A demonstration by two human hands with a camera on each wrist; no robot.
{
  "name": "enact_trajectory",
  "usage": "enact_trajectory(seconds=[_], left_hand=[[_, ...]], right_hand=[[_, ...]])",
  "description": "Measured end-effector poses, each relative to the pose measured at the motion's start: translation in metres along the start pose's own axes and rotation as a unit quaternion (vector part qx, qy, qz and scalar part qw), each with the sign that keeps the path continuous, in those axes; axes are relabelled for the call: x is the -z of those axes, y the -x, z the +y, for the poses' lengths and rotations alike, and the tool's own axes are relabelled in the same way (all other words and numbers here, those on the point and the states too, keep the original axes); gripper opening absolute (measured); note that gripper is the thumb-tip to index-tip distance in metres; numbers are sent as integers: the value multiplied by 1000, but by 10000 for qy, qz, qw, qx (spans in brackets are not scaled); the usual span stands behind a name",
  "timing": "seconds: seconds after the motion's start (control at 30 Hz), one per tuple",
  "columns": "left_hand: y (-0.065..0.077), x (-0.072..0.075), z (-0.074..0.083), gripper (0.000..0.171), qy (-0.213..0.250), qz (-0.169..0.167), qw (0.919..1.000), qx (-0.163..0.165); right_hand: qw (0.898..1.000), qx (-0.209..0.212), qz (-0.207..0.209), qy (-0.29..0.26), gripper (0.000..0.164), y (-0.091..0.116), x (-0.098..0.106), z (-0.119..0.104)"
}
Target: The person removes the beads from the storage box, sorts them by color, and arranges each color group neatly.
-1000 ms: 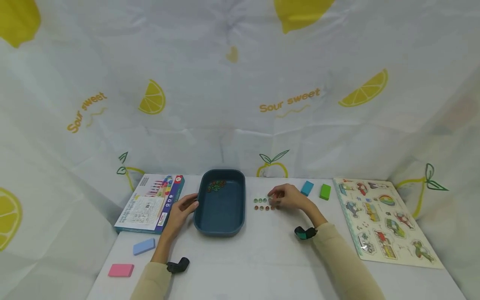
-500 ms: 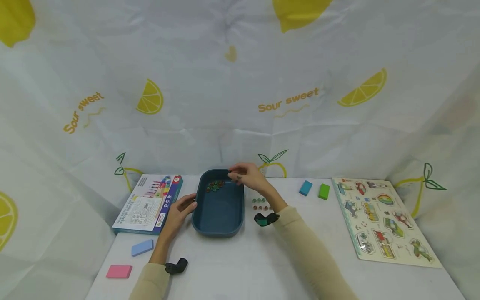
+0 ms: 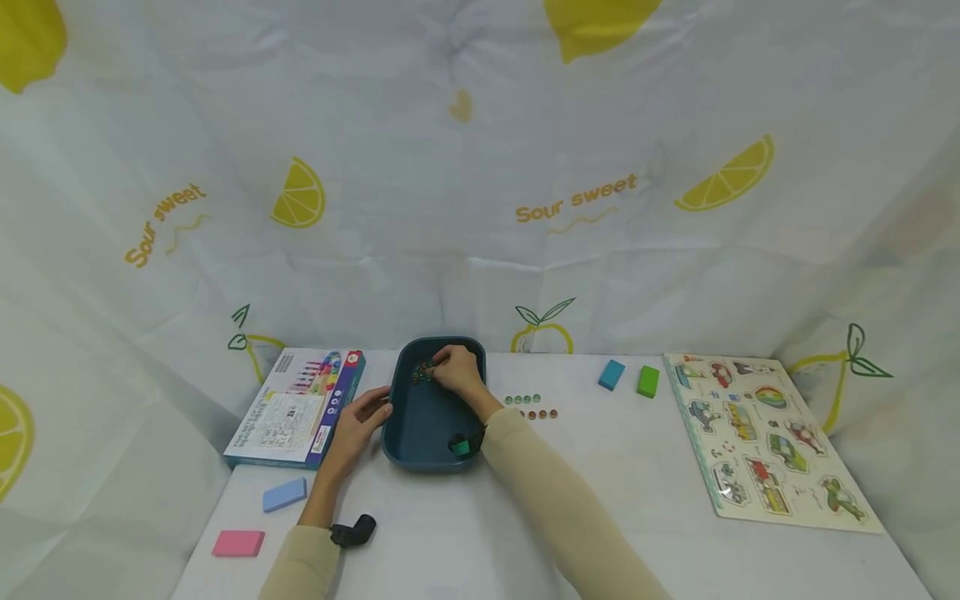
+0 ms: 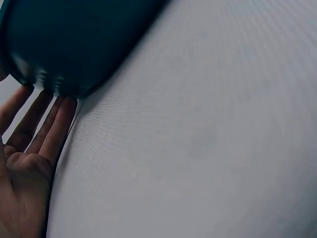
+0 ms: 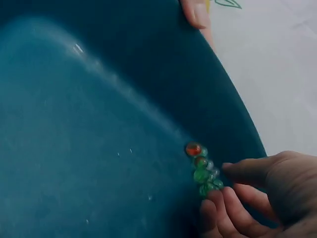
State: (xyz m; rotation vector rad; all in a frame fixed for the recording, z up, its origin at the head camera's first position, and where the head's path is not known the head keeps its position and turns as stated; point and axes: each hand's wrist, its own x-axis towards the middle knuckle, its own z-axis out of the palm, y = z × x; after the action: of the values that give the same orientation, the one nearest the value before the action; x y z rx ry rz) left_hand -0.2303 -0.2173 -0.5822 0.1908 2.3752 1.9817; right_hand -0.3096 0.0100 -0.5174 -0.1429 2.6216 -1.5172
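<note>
A dark blue-green rectangular tub (image 3: 431, 433) stands on the table. My left hand (image 3: 360, 421) holds its left side; the left wrist view shows the fingers (image 4: 57, 124) against the outer wall, and the right wrist view shows the thumb (image 5: 198, 16) over the rim. Inside the tub's far-left part lies a small cluster of green and orange glass marbles (image 5: 200, 173). My right hand (image 3: 457, 372) reaches in over them, thumb and bent fingers apart around the cluster's edge. Two short rows, green marbles (image 3: 522, 399) and orange marbles (image 3: 543, 414), lie right of the tub.
A printed box (image 3: 288, 408) lies left of the tub, with a light blue block (image 3: 285, 495) and a pink block (image 3: 238, 543) nearer. Rightward are a blue block (image 3: 611, 375), a green block (image 3: 648, 382) and a picture puzzle board (image 3: 765, 442). A lemon-print curtain (image 3: 420, 208) hangs behind.
My right hand has left the rows of marbles, crossed leftward over the tub's rim and come down at the cluster inside. The left hand has stayed on the tub's side.
</note>
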Motion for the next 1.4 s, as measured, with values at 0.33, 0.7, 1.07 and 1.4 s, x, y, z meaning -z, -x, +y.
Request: enact_trajectory(seconds=[0.33,0.7,1.07,1.4], left_hand=[[-1,1,1,46,-5,6,10000,53],[1,1,1,46,25,-3,10000,23],[0,-1,-1,44,-4,-51,9999,-116],[-1,-1,-1,44,54,-72,9999,-95]], right_hand=[[9983,-310,200,454,18,2,-3,-12],[9982,-311,-400,321,15,4,-4,-12],[9928,388,-1121,179,14,5,-4,6],[9666,703,-2384,621,20,5,-10,8]])
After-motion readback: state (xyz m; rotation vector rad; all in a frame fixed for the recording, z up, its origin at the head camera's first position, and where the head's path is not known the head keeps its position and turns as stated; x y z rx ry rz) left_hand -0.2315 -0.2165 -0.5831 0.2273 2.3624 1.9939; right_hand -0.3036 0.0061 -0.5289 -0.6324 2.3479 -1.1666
